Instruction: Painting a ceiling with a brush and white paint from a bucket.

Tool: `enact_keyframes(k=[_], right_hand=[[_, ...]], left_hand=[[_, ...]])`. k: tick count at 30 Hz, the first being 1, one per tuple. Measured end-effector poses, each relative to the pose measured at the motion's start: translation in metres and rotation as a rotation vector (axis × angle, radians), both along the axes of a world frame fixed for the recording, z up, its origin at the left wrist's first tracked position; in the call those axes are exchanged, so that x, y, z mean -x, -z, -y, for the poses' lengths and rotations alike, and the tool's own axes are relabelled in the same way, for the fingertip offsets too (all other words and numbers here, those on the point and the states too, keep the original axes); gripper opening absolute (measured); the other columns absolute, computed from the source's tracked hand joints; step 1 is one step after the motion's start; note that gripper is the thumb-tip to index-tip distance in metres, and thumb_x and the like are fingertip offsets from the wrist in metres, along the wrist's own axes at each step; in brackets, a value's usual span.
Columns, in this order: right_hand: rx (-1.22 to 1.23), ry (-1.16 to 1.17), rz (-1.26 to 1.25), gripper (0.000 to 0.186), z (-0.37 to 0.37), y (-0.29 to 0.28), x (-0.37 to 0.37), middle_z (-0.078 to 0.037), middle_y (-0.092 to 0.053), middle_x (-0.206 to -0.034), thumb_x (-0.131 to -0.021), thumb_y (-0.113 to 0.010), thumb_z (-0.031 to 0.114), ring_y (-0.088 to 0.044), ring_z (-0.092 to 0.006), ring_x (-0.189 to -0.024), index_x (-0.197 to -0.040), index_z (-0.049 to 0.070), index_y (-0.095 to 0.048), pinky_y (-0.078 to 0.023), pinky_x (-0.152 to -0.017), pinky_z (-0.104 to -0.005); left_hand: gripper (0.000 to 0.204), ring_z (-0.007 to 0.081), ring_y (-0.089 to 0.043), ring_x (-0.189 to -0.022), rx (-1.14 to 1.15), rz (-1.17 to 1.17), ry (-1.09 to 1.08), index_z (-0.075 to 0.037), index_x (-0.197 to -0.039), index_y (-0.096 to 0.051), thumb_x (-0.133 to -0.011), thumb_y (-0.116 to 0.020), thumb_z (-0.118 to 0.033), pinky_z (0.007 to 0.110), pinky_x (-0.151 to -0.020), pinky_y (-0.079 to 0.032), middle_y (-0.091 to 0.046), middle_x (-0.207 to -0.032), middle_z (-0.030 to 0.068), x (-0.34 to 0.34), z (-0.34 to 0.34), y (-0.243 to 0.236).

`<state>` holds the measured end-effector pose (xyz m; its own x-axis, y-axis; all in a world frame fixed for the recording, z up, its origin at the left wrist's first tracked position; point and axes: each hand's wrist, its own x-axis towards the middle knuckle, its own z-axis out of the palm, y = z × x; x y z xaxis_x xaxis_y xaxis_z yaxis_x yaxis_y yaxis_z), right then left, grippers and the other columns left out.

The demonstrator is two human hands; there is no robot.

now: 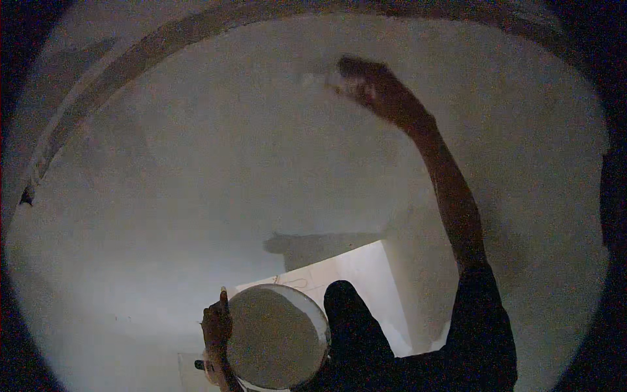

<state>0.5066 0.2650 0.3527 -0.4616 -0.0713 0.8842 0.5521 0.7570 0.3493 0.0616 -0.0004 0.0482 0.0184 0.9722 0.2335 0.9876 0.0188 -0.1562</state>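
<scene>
A round bucket [319,319] stands at the lower middle of the view, just left of the person's dark clothing [366,336]. Inside is a smooth grey mix [277,340] that covers nearly the whole opening, its top looking flat; a crescent of pale inner wall shows along the upper right. How deep the mix goes cannot be told.

The left hand [217,323] is at the bucket's left side, against or just beside the rim. One of its fingers points up along the edge and the others look curled; whether they grip the bucket is unclear. A small black piece [199,364] shows by that wrist, too dim to name.

The right hand [369,88] is stretched far up over a wide grey surface [228,144], well apart from the bucket. Its fingers are bent but blurred, so I cannot tell how far open they are or whether they hold anything. Beyond the bucket lies a pale, straight-edged panel [369,271] with a thin looping line [294,282] on it.
</scene>
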Motion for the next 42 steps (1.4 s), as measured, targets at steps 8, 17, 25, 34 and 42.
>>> enact_keyframes(k=[8,17,25,34,42], right_hand=[[0.707,0.074,-0.135,0.039,0.013,0.028,0.013,-0.015,-0.062,-0.115,-0.086,-0.066,0.011,-0.065,-0.0282,-0.098,-0.123,0.009,-0.054,-0.052,-0.085,-0.0353],[0.104,0.058,0.174,0.039,0.008,-0.010,-0.017,-0.013,-0.059,-0.123,-0.087,-0.065,0.013,-0.061,-0.0322,-0.104,-0.124,0.008,-0.054,-0.051,-0.091,-0.0392],[0.331,0.207,0.033,0.035,-0.007,-0.022,0.005,-0.013,-0.060,-0.121,-0.089,-0.061,0.013,-0.065,-0.0304,-0.096,-0.124,0.008,-0.053,-0.053,-0.087,-0.0394],[0.623,-0.150,-0.147,0.033,0.065,0.148,0.024,-0.012,-0.067,-0.096,-0.084,-0.069,0.021,-0.067,-0.0265,-0.079,-0.112,0.007,-0.060,-0.056,-0.072,-0.0336],[1.624,-0.809,-0.776,0.019,0.169,0.296,0.103,-0.009,-0.069,-0.088,-0.090,-0.063,0.019,-0.063,-0.0143,-0.063,-0.102,0.004,-0.062,-0.050,-0.052,-0.0265]], left_hand=[[0.064,0.0292,-0.059,-0.078,0.039,0.055,-0.084,-0.003,-0.142,-0.033,-0.081,-0.056,-0.003,0.043,-0.071,-0.048,-0.062,-0.090,0.0155,-0.010,-0.002,-0.010],[0.062,0.0286,-0.059,-0.081,0.022,0.110,-0.030,-0.004,-0.141,-0.035,-0.082,-0.054,-0.003,0.040,-0.077,-0.047,-0.061,-0.088,0.0136,-0.005,-0.004,-0.007],[0.061,0.0287,-0.059,-0.083,-0.045,0.028,0.009,-0.003,-0.142,-0.032,-0.084,-0.051,-0.004,0.040,-0.078,-0.046,-0.061,-0.090,0.0119,-0.019,0.005,-0.020],[0.060,0.0296,-0.059,-0.079,-0.008,0.057,-0.026,0.000,-0.142,-0.032,-0.085,-0.049,-0.003,0.042,-0.077,-0.046,-0.060,-0.085,0.0142,-0.004,-0.007,0.000],[0.065,0.0269,-0.053,-0.090,-0.005,0.190,-0.141,-0.004,-0.148,-0.019,-0.090,-0.048,-0.010,0.040,-0.086,-0.044,-0.056,-0.101,0.0131,-0.010,0.002,0.006]])
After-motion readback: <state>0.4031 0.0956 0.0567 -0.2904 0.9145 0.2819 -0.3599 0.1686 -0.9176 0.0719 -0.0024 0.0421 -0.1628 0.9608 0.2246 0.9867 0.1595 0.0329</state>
